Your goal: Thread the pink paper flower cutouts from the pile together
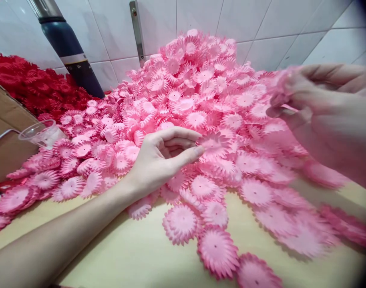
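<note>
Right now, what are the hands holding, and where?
The left hand pinches a pink petal disc by its edge. The right hand holds pink pieces, too blurred to tell where.

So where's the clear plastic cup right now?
In the head view the clear plastic cup lies tipped at the far left, at the edge of the pink flower pile, beside the cardboard box and below the red flowers.

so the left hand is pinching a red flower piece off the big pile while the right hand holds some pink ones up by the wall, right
Not quite: the flower piece pinched by the left hand is pink, not red. The head view shows it at the edge of the big pink pile; the red pieces lie apart at the far left. The right hand does hold pink pieces up, though it is blurred.
</note>
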Available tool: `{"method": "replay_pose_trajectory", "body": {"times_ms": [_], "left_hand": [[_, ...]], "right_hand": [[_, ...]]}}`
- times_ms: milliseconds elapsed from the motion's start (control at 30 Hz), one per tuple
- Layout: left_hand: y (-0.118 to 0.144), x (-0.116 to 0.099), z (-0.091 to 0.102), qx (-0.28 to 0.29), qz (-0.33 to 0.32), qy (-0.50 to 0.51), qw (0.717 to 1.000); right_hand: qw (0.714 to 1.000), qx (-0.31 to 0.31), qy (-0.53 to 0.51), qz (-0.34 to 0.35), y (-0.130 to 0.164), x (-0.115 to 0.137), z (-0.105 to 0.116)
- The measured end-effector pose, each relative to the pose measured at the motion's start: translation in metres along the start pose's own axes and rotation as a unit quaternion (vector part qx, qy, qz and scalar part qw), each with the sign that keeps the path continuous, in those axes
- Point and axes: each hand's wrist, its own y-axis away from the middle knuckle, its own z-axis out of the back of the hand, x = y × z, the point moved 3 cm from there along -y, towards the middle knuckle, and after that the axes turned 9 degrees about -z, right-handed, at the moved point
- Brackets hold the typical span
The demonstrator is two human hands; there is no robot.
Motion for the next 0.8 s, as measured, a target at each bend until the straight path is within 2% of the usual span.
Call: {"method": "replay_pose_trajectory", "body": {"times_ms": [67,167,267,333,400,600,800], "left_hand": [[-0.002,0.003,0.002,-0.013,0.005,0.003,1.000],[-0.003,0.004,0.003,-0.033,0.011,-0.003,0.999],[-0.002,0.002,0.001,-0.026,0.013,-0.002,1.000],[-0.001,0.001,-0.001,-0.007,0.011,-0.003,1.000],[0.000,0.000,-0.002,0.016,0.001,-0.004,1.000],[0.001,-0.002,-0.003,0.056,-0.022,-0.006,0.998],[0.002,-0.005,-0.007,0.070,0.013,0.019,0.997]], "right_hand": [[0.999,0.002,0.042,0.009,0.003,0.001,-0.002],[0.989,0.053,0.115,0.075,0.022,0.013,-0.016],[0.971,0.141,0.132,0.138,0.041,0.025,-0.028],[0.957,0.211,0.123,0.156,0.050,0.028,-0.033],[0.949,0.246,0.116,0.161,0.055,0.028,-0.035],[0.951,0.255,0.100,0.146,0.057,0.025,-0.036],[0.953,0.257,0.077,0.143,0.057,0.023,-0.033]]}}
